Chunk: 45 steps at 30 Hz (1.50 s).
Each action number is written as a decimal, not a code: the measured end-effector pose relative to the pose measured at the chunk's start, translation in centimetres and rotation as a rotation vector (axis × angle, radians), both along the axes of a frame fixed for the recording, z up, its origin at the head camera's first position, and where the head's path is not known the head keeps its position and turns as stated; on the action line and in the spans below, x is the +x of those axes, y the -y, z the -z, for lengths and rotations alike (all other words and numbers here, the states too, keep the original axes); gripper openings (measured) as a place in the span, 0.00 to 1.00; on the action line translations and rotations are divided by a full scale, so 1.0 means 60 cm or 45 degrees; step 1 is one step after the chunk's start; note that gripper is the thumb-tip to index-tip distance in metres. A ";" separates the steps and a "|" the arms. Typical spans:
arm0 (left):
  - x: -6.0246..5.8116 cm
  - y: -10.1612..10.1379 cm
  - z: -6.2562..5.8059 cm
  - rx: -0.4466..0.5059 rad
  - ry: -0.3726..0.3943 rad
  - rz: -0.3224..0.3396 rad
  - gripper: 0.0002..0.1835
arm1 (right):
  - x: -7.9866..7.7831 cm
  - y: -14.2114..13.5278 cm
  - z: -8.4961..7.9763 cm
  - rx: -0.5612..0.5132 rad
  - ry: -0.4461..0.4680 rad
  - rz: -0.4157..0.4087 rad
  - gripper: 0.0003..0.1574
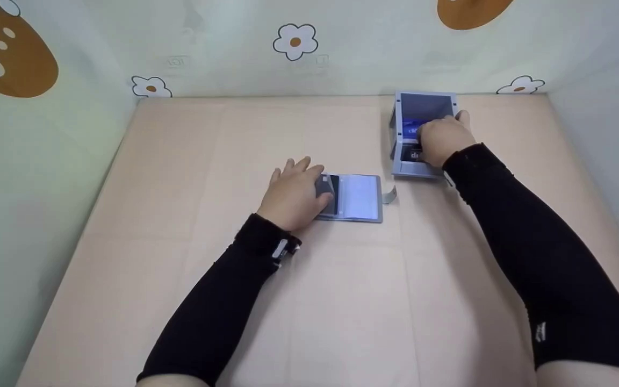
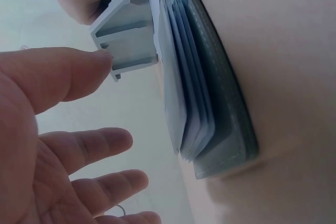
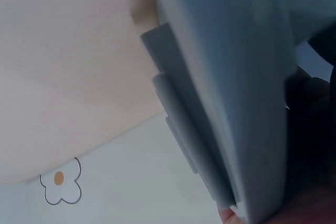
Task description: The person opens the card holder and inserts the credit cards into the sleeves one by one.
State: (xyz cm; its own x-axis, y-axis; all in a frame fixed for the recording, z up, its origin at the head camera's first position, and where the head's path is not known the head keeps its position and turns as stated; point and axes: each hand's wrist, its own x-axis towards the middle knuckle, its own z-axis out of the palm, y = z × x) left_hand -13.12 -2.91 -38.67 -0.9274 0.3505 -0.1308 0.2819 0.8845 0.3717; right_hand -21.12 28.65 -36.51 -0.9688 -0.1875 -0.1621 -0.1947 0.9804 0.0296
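A grey card holder (image 1: pixel 360 198) lies spread flat on the table, with clear sleeves and a small strap (image 1: pixel 390 195) at its right edge. My left hand (image 1: pixel 293 196) lies over its left half, fingers straight and spread. In the left wrist view, several stacked sleeves (image 2: pixel 184 87) fan up from the cover, beside the thumb. My right hand (image 1: pixel 445 138) reaches into a grey open-topped box (image 1: pixel 419 170) at the back right. Inside, a blue card (image 1: pixel 410 129) and a black card (image 1: pixel 410 153) show. The right fingertips are hidden in the box, so their hold cannot be told.
A pale cloth covers the table (image 1: pixel 309 301). Light walls with printed flowers (image 1: pixel 295 42) enclose its back and sides. The box stands close to the back wall, and its pale side fills much of the right wrist view.
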 end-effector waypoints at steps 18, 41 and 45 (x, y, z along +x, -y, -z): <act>0.003 0.001 -0.002 0.001 0.007 0.005 0.36 | 0.001 0.005 -0.001 0.008 0.029 0.002 0.22; 0.002 0.000 -0.004 -0.003 0.010 0.014 0.35 | -0.007 0.014 -0.009 0.004 0.040 0.021 0.20; 0.002 0.000 -0.004 -0.005 0.011 0.012 0.35 | -0.010 0.016 -0.012 0.003 0.060 0.041 0.25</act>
